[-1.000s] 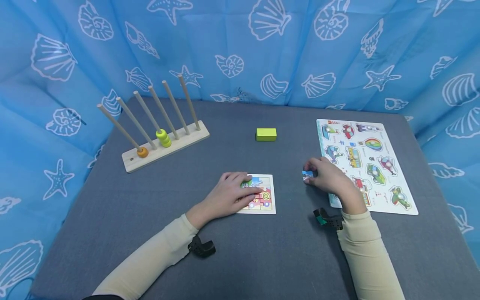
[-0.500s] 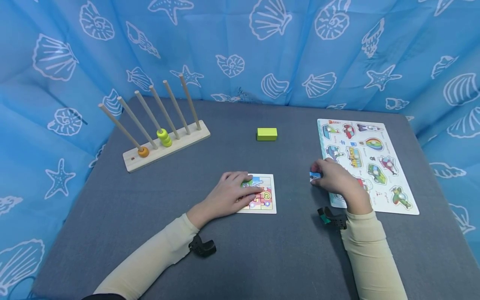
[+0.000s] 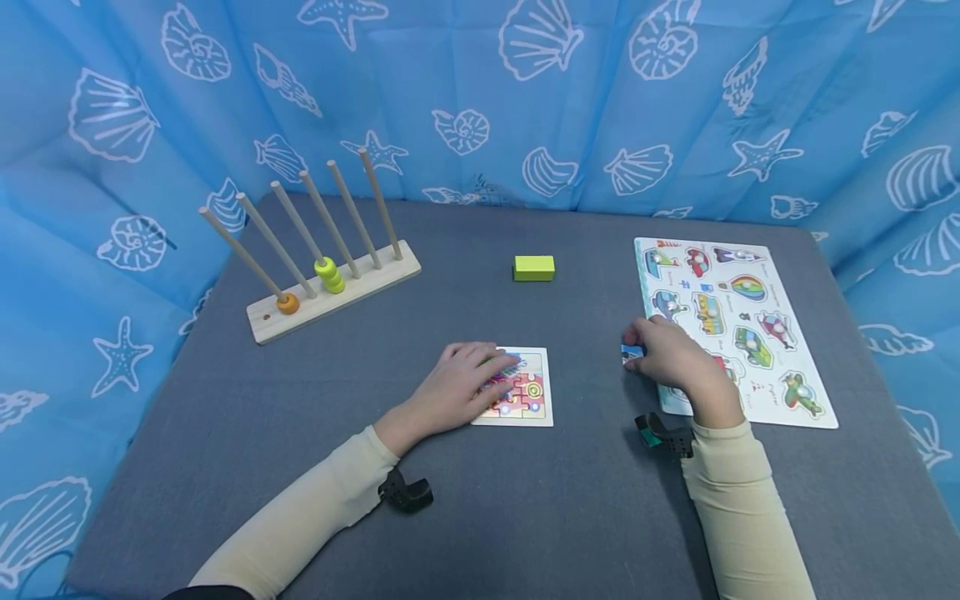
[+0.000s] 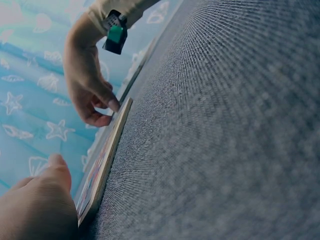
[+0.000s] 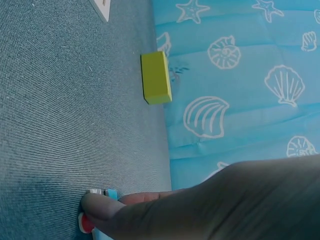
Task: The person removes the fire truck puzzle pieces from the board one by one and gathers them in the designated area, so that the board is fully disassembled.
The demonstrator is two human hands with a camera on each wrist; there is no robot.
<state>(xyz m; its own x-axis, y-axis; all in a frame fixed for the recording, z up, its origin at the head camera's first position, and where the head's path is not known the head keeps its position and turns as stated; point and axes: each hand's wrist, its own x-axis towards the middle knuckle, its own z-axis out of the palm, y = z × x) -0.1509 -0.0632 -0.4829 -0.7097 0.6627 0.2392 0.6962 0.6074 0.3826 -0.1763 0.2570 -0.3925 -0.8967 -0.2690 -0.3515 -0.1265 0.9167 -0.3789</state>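
Note:
A small jigsaw puzzle (image 3: pixel 535 410) in a white-rimmed frame lies flat on the grey table, its joined pieces mostly red and pink. My left hand (image 3: pixel 453 390) lies over its left side with spread, slightly bent fingers, hiding that part. To the right, my right hand (image 3: pixel 675 360) pinches a small blue jigsaw piece (image 3: pixel 630 354) between thumb and fingers, close over the table. In the right wrist view the thumb covers most of the piece, and a red bit (image 5: pixel 86 223) shows below it. The left wrist view shows the puzzle's pale wooden edge (image 4: pixel 111 159) beside my left thumb (image 4: pixel 59 172).
A white knob puzzle board (image 3: pixel 780 392) with vehicle pictures lies at the right, partly under my right hand. A yellow-green block (image 3: pixel 533 268) stands behind the jigsaw. At back left is a wooden peg rack (image 3: pixel 360 290) with several beads. A blue shell-patterned curtain (image 3: pixel 480 83) surrounds the table.
My right hand has moved a little to the right with the blue jigsaw piece, then stays nearly still. The fingers of my left hand have shifted slightly left on the puzzle.

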